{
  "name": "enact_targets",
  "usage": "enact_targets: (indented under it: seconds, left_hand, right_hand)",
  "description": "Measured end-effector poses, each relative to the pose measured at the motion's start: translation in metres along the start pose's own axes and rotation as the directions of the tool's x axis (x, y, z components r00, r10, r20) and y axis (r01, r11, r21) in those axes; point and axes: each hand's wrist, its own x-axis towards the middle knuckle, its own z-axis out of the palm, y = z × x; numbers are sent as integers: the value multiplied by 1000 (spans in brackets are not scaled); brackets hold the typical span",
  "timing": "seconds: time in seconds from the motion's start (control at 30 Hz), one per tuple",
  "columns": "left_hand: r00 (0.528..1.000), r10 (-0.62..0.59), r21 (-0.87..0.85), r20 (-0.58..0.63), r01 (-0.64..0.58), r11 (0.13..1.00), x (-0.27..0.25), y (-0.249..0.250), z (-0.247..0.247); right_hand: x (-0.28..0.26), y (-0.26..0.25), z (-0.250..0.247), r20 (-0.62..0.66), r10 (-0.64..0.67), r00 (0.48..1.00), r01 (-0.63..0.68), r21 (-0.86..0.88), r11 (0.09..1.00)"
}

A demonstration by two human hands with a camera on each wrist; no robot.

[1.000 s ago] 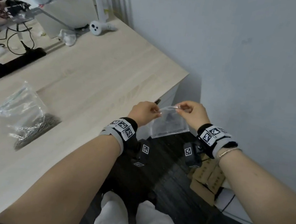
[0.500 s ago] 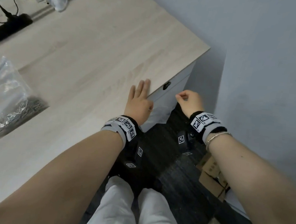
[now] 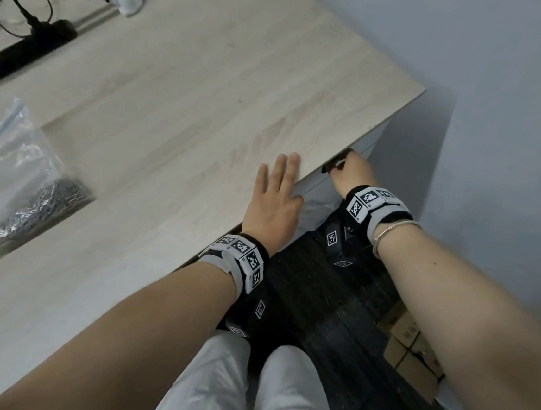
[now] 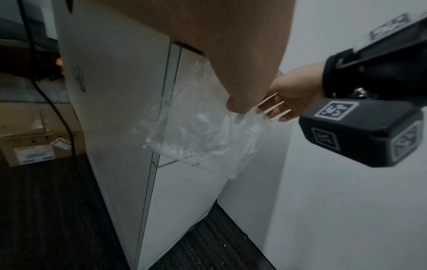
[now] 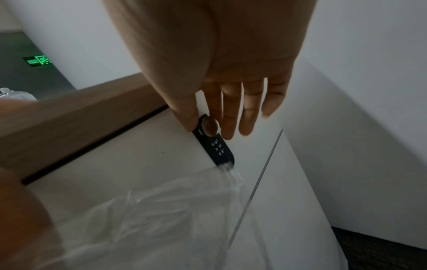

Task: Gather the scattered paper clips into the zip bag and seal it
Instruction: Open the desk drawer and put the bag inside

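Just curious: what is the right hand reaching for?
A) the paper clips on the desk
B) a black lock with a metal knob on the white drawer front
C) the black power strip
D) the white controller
B: the right hand has thumb and forefinger either side of the metal knob of the black lock on the white drawer front, just below the desk top.

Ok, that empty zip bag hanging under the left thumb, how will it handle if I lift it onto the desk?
Probably floppy: the empty zip bag hangs crumpled and limp below the left hand. Likely very light, since it seems held by the thumb alone. The glossy film looks slick, so it may slip free.
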Motion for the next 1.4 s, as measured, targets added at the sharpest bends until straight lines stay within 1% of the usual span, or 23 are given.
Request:
enact_targets:
  seconds: [0.1,0.2,0.3,0.37,0.47,0.57,0.63,0.8,0.9,1.0,1.13,1.17,1.23,1.27,1.3,1.37,1.4]
  left_hand:
    - [1000,-2,7,-25,2,1000,0,-1,2]
    - [997,-1,-5,-80,1,1000,-1,-1,4]
    - [993,-1,-29,-114,-2,1000,-1,-1,3]
    - [993,-1,-46,-118,-5,999,-1,-1,2]
    - [993,5,-79,-115,-14,997,-3,0,-2]
    - [995,32,-78,-97,-40,996,-4,-1,-6]
    - [995,45,-73,-87,-51,996,-4,-2,-7]
    - [997,24,-62,-74,-29,998,-5,0,-11]
    - [998,26,-63,-55,-29,998,-5,-1,-12]
    - [999,26,-92,-24,-28,995,-5,-2,-17]
    - [988,67,-94,140,-54,994,-11,13,-30]
    - [983,73,-87,166,-59,994,-13,18,-33]
    - [978,100,-98,183,-83,992,-18,27,-38]
    - [977,121,-115,178,-102,988,-19,30,-41]
    - [973,147,-132,177,-124,983,-20,32,-43]
    - [960,187,-170,207,-153,973,-19,35,-50]
    - [956,183,-192,230,-139,971,-18,36,-53]
  right_hand:
    - [7,2,0,7,22,1000,-22,-23,999]
    - [14,4,1,48,-9,999,9,-16,1000]
    - [17,4,5,67,-12,998,11,12,1000]
    - [16,4,4,66,-14,998,13,10,1000]
    - [17,5,0,83,-44,996,48,-39,998]
    - [18,3,-4,113,-64,992,74,-91,993]
    - [17,0,-7,113,-57,992,69,-111,991]
    - [12,-2,-10,100,-60,993,70,-102,992]
    - [8,-1,-14,111,-88,990,99,-91,991]
    - [-7,14,-23,121,-66,990,75,-65,995]
    - [-30,50,-40,154,-36,987,49,-81,995]
    - [-35,55,-46,129,-31,991,41,-78,996]
    - [-46,56,-58,19,-40,999,41,-68,997]
    - [-51,52,-62,-15,-75,997,74,-71,995]
    - [-56,46,-66,8,-127,992,128,-85,988]
    - [-66,35,-69,181,-202,963,223,-106,969]
    - [-68,31,-69,278,-200,940,241,-121,963]
